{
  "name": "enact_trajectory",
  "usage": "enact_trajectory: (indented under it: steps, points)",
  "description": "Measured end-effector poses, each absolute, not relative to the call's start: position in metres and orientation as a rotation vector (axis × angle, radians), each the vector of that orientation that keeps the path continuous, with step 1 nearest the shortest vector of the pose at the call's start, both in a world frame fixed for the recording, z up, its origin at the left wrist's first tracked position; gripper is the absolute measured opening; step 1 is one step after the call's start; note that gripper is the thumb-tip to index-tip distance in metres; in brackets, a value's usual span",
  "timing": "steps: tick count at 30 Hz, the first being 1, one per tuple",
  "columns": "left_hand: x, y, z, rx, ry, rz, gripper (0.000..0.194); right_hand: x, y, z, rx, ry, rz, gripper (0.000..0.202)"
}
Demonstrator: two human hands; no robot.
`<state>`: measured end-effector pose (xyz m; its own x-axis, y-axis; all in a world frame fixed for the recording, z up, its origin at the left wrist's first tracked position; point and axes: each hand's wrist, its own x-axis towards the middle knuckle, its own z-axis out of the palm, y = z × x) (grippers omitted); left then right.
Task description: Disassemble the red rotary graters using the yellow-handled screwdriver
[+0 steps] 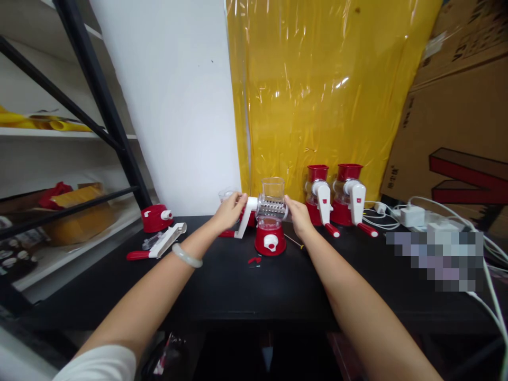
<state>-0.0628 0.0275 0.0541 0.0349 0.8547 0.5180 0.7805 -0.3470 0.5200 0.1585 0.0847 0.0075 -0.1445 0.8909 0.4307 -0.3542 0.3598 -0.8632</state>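
Observation:
A rotary grater with a red base [270,241] and clear housing [273,186] stands upright at the middle of the black table. Its perforated metal drum [272,207] lies sideways inside the housing. At the left end, my left hand [230,210] has its fingers closed on the white crank hub [251,203], from which a white crank arm [245,219] hangs down. My right hand [297,214] holds the housing's right end, thumb on top. Small red pieces [254,260] lie in front of the base.
Two assembled graters [318,198] [349,196] stand at the right rear. At the left are a red base [154,219] and a loose crank [166,241]. A thin screwdriver [293,241] lies behind my right wrist. White cables [413,214] run along the right side.

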Motion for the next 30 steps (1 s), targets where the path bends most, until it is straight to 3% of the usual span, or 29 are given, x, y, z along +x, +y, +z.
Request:
enact_trajectory:
  steps: [7, 16, 23, 30]
  points:
    - [-0.03, 0.027, 0.024, 2.093, 1.65, 1.418, 0.038, 0.17, 0.082, 0.014, -0.474, -1.56, 1.322, 0.05]
    - [-0.042, 0.04, 0.025, 2.145, 1.538, 1.42, 0.03, 0.169, 0.074, 0.019, -0.458, -1.553, 1.307, 0.046]
    - [-0.034, 0.04, 0.014, 1.99, 1.554, 1.634, 0.034, 0.167, 0.068, 0.02, -0.473, -1.519, 1.278, 0.044]
    - [-0.043, 0.037, 0.024, 2.163, 1.45, 1.452, 0.032, 0.168, 0.073, 0.016, -0.471, -1.547, 1.251, 0.044]
